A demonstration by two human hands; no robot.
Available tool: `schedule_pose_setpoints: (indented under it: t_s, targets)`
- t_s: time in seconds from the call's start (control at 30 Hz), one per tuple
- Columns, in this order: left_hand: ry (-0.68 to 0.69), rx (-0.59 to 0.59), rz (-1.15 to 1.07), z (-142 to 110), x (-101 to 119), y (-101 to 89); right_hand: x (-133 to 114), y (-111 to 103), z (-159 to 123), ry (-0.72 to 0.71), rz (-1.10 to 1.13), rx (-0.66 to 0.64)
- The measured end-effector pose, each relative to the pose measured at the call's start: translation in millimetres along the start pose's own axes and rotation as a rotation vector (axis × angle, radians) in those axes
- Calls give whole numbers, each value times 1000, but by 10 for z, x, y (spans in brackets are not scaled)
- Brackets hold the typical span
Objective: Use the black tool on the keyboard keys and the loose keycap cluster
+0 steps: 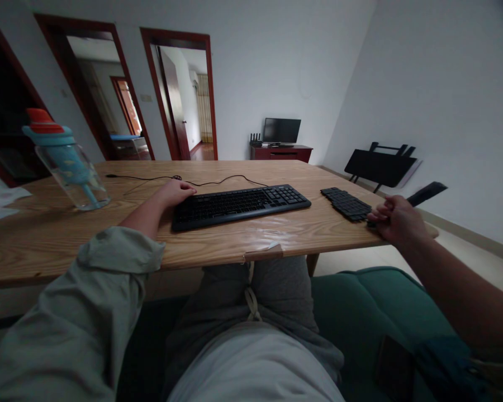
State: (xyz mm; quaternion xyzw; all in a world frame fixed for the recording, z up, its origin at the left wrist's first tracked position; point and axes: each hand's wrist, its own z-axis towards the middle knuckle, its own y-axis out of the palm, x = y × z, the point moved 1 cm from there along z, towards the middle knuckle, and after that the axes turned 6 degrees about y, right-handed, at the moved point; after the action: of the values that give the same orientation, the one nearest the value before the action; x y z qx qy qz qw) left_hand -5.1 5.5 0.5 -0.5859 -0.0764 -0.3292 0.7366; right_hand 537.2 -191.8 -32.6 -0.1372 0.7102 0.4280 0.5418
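A black keyboard [241, 205] lies on the wooden table in front of me, its cable running off behind it. My left hand [176, 194] grips its far left corner, fingers bent over the back edge. At the right end of the table, several loose black keycaps [346, 204] sit close together in a patch. Beside them my right hand [396, 218] is closed around a long black tool [427, 193], whose broad flat end sticks out to the upper right. A dark lower end shows near the keycaps; its exact kind is unclear.
A clear bottle [73, 167] with a blue and red lid stands at left, near white paper [2, 201]. The thin cable [218, 183] crosses the table [218, 245]. Peeling tape [264, 252] marks its front edge. A dark folded stand [381, 167] is beyond the right side.
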Motion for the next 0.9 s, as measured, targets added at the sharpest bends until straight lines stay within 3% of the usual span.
schedule_pose_setpoints:
  t_s: [0.2, 0.37, 0.63, 0.77, 0.9]
  targets:
    - [-55, -17, -2, -41, 64, -21, 65, 203, -141, 7, -39, 5]
    - [-15, -25, -9, -21, 5, -4, 47, 206, -157, -3, -44, -43]
    - [-37, 2, -14, -31, 43, -18, 29, 191, -218, 33, -76, 5]
    - [-37, 11, -34, -37, 51, -11, 36, 189, -188, -77, -56, 22]
    - [-6, 14, -17, -25, 26, -9, -125, 90, -163, -334, -128, 31]
